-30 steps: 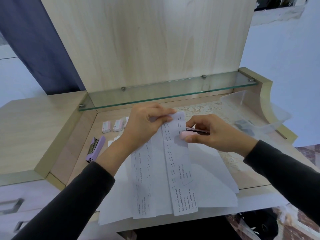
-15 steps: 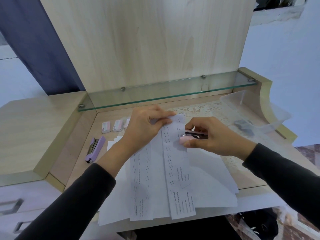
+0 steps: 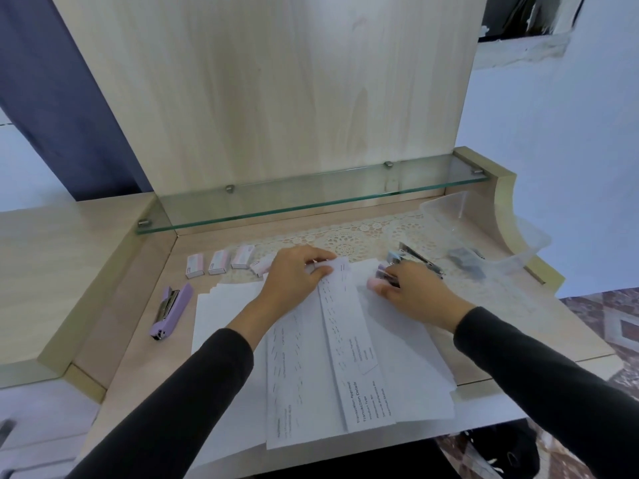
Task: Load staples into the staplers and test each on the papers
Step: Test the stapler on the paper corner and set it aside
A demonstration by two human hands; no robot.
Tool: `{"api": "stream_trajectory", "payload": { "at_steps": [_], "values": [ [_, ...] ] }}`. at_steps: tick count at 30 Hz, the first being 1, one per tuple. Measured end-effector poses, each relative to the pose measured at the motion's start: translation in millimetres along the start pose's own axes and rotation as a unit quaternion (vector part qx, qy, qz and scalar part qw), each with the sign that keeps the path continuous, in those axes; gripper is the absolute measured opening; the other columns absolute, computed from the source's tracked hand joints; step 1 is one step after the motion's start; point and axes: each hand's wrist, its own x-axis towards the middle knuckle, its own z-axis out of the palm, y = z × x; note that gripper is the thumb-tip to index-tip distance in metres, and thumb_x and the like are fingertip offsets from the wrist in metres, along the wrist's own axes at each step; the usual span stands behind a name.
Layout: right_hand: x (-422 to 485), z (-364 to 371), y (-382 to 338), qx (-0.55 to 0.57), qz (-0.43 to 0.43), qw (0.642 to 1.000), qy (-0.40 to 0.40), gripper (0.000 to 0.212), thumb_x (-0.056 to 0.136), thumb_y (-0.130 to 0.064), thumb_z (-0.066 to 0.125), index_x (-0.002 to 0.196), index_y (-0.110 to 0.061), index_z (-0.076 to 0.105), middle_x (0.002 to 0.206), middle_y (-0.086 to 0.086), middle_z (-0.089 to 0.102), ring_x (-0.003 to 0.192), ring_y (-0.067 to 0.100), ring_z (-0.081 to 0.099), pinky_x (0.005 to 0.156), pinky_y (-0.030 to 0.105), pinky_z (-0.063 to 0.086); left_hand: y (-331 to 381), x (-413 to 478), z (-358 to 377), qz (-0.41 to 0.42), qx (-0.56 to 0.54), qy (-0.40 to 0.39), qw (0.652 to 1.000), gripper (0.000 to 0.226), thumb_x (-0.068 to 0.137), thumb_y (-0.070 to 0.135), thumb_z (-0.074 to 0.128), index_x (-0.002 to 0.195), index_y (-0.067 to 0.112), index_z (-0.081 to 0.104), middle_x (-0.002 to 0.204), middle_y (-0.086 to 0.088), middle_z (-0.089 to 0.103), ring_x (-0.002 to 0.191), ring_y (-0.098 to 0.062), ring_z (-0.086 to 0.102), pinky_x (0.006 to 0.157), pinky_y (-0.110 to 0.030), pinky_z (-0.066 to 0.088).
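A stack of white papers (image 3: 408, 368) lies in the middle of the desk, with folded printed strips (image 3: 349, 333) on top that carry many staples. My left hand (image 3: 297, 274) pinches the strips' top edge. My right hand (image 3: 411, 292) holds a small pink stapler (image 3: 375, 281) just right of the strips, apart from the paper. A purple stapler (image 3: 171, 311) lies open at the left. Several small staple boxes (image 3: 221, 261) stand in a row behind the papers. Another stapler (image 3: 415, 259), blue-grey and metal, lies behind my right hand.
A clear plastic tub (image 3: 484, 233) with a dark object inside sits at the right rear. A glass shelf (image 3: 311, 198) overhangs the back of the desk. A lace mat (image 3: 345, 238) covers the rear desk surface. A raised wooden ledge (image 3: 52, 271) borders the left.
My right hand has drawn the pink stapler off the strip's edge and to the right. My left hand keeps hold of the strips' top.
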Motion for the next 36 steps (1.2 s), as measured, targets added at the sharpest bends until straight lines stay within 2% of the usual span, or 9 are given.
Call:
{"api": "stream_trajectory", "payload": {
  "at_steps": [2, 9, 14, 18, 26, 28, 30, 33, 36],
  "values": [
    [8, 5, 4, -0.068, 0.006, 0.997, 0.037, 0.040, 0.092, -0.039, 0.038, 0.082, -0.007, 0.059, 0.094, 0.009, 0.059, 0.088, 0.025, 0.057, 0.070, 0.032, 0.046, -2, 2, 5, -0.013, 0.017, -0.010, 1.000, 0.022, 0.081, 0.016, 0.068, 0.103, 0.014, 0.069, 0.102, -0.002, 0.070, 0.085, -0.006, 0.055, 0.074, -0.003, 0.036],
    [20, 11, 10, -0.091, 0.045, 0.992, 0.080, 0.047, 0.087, -0.052, 0.044, 0.110, -0.013, 0.057, 0.122, 0.012, 0.047, 0.109, 0.027, 0.048, 0.082, 0.037, 0.045, -16, -3, 4, -0.046, 0.076, -0.051, 0.995, 0.024, 0.087, 0.028, 0.059, 0.109, 0.020, 0.066, 0.116, 0.002, 0.060, 0.112, -0.015, 0.048, 0.099, -0.035, 0.035],
    [12, 9, 3, -0.091, 0.021, 0.989, 0.111, 0.045, 0.086, -0.043, 0.051, 0.119, -0.013, 0.049, 0.120, 0.009, 0.047, 0.109, 0.025, 0.044, 0.086, 0.032, 0.041, -40, -27, -32, -0.076, 0.054, -0.002, 0.996, 0.018, 0.085, 0.021, 0.062, 0.102, 0.018, 0.069, 0.109, 0.002, 0.062, 0.102, -0.010, 0.052, 0.093, -0.025, 0.039],
    [5, 0, -20, -0.069, -0.064, 0.985, 0.142, 0.048, 0.087, -0.038, 0.053, 0.128, -0.015, 0.046, 0.120, 0.006, 0.050, 0.109, 0.020, 0.043, 0.092, 0.029, 0.038, -65, -48, -80, -0.177, 0.048, 0.077, 0.980, 0.018, 0.086, 0.011, 0.060, 0.101, 0.014, 0.068, 0.110, -0.003, 0.063, 0.091, -0.012, 0.052, 0.081, -0.022, 0.036],
    [0, 30, -53, -0.046, -0.167, 0.985, 0.026, 0.041, 0.088, -0.042, 0.050, 0.127, -0.028, 0.049, 0.128, -0.003, 0.050, 0.117, 0.015, 0.041, 0.095, 0.026, 0.033, -92, -74, -127, -0.304, 0.119, 0.085, 0.941, 0.031, 0.090, 0.010, 0.052, 0.120, 0.002, 0.057, 0.118, -0.017, 0.060, 0.102, -0.025, 0.057, 0.080, -0.021, 0.039],
    [-1, 37, -53, -0.061, -0.174, 0.983, 0.010, 0.040, 0.089, -0.042, 0.047, 0.126, -0.028, 0.050, 0.129, -0.003, 0.049, 0.117, 0.017, 0.040, 0.094, 0.026, 0.033, -96, -78, -126, -0.292, 0.133, 0.053, 0.946, 0.019, 0.092, 0.012, 0.051, 0.095, 0.000, 0.064, 0.092, -0.017, 0.067, 0.083, -0.019, 0.062, 0.070, -0.015, 0.040],
    [-1, 41, -52, -0.067, -0.183, 0.981, 0.017, 0.037, 0.089, -0.040, 0.047, 0.122, -0.025, 0.054, 0.127, 0.000, 0.051, 0.115, 0.019, 0.041, 0.093, 0.028, 0.036, -100, -81, -124, -0.280, 0.134, 0.044, 0.950, 0.037, 0.092, 0.024, 0.053, 0.061, 0.004, 0.048, 0.056, -0.012, 0.055, 0.052, -0.020, 0.051, 0.052, -0.022, 0.038],
    [-2, 41, -51, -0.053, -0.183, 0.981, 0.037, 0.035, 0.089, -0.038, 0.050, 0.120, -0.023, 0.057, 0.125, 0.002, 0.054, 0.113, 0.021, 0.044, 0.092, 0.029, 0.036, -101, -84, -122, -0.286, 0.165, 0.044, 0.943, 0.041, 0.087, 0.028, 0.058, 0.060, 0.006, 0.036, 0.055, -0.009, 0.043, 0.051, -0.020, 0.036, 0.048, -0.029, 0.026],
    [-1, 43, -50, -0.052, -0.188, 0.980, 0.038, 0.036, 0.089, -0.038, 0.050, 0.120, -0.023, 0.057, 0.125, 0.001, 0.054, 0.113, 0.021, 0.043, 0.092, 0.029, 0.036, -99, -85, -119, -0.290, 0.210, 0.045, 0.933, 0.027, 0.084, 0.020, 0.062, 0.069, 0.002, 0.049, 0.068, -0.015, 0.059, 0.059, -0.026, 0.048, 0.052, -0.030, 0.035]
  ]
}}
